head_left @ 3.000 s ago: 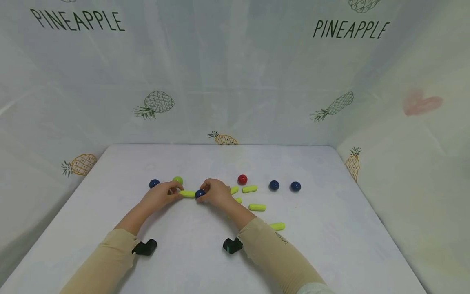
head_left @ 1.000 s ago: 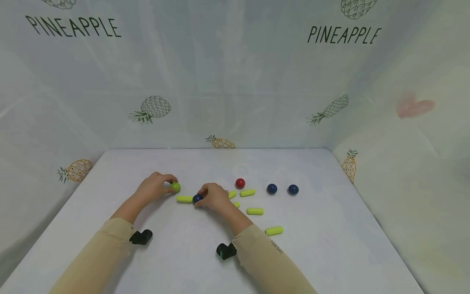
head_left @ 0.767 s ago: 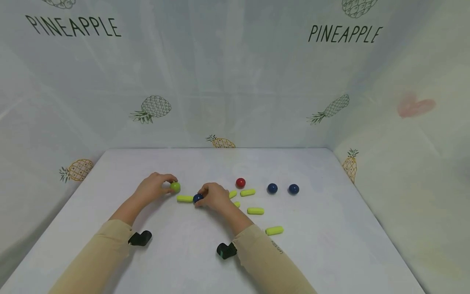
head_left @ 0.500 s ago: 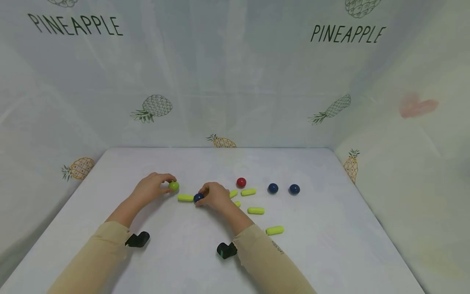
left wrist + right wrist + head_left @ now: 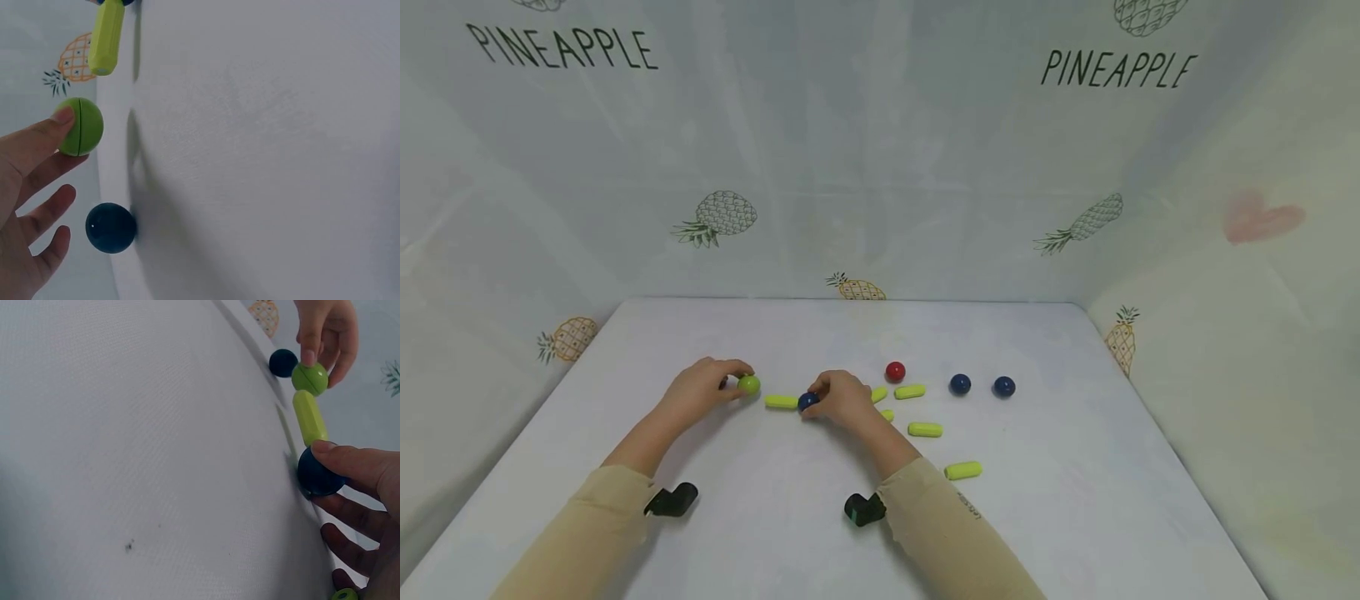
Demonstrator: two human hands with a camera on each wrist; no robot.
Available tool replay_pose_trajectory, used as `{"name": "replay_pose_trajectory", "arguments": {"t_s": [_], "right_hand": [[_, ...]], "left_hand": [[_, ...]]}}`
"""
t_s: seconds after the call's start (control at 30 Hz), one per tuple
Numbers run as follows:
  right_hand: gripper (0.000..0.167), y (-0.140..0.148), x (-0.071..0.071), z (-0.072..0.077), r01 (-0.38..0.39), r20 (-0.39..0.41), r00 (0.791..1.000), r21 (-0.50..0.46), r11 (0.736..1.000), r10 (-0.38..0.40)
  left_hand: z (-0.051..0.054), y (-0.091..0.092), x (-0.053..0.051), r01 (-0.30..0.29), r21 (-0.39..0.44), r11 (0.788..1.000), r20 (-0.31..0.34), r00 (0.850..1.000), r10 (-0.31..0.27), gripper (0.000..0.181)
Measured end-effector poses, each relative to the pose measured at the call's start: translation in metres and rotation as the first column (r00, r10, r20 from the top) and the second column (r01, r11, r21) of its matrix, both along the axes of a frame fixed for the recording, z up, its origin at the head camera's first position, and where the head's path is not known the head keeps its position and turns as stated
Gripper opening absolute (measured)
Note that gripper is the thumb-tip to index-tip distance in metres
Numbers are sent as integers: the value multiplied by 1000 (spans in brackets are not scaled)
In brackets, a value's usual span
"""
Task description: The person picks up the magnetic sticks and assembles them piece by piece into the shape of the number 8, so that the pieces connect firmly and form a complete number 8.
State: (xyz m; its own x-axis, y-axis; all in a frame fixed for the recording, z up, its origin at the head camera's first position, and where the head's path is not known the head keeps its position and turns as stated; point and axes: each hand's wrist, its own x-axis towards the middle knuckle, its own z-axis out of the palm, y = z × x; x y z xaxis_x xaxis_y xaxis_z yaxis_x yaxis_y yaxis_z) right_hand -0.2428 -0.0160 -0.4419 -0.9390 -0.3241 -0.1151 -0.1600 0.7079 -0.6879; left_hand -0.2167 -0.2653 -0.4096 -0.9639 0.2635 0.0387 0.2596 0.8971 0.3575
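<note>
My left hand (image 5: 700,392) pinches a green ball (image 5: 748,385) between thumb and fingers; a seam line across the ball shows in the left wrist view. To its right, my right hand (image 5: 847,398) pinches a dark blue ball (image 5: 808,402). From that ball a yellow-green rod (image 5: 781,402) sticks out leftward, its end joined to the ball. The rod's free end points toward the green ball, with a gap between them in the left wrist view. Another blue ball (image 5: 111,228) lies on the table beneath the left fingers, mostly hidden in the head view.
Right of the hands lie a red ball (image 5: 895,372), a blue ball (image 5: 960,384) and another blue ball (image 5: 1004,387). Several loose yellow-green rods (image 5: 925,429) lie nearer, some partly behind the right hand. The white table (image 5: 1075,500) ends at a pineapple-print curtain (image 5: 880,167).
My left hand has left the rod's end and taken hold of the green ball, then moved it slightly left. The right hand stays on its blue ball with the rod.
</note>
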Motion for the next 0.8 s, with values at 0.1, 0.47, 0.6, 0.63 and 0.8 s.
{"name": "replay_pose_trajectory", "arguments": {"t_s": [0.1, 0.47, 0.6, 0.63, 0.8], "right_hand": [[29, 0, 0, 0, 0, 4, 1000, -3, 1000, 0], [29, 0, 1, 5, 2, 22, 1000, 17, 1000, -2], [28, -1, 1, 4, 0, 21, 1000, 22, 1000, -1], [28, -1, 1, 4, -1, 16, 1000, 21, 1000, 0], [27, -1, 1, 2, -3, 10, 1000, 20, 1000, 2]], "left_hand": [[-1, -1, 3, 7, 16, 1000, -2, 1000, -7, 33], [-11, 0, 8, -43, 68, 997, 84, 996, 37, 35], [-12, 2, 11, -55, 84, 995, 97, 994, 47, 36], [-12, 3, 11, -56, 91, 994, 101, 994, 47, 36], [-14, 6, 12, -64, 100, 993, 122, 991, 52, 36]]}}
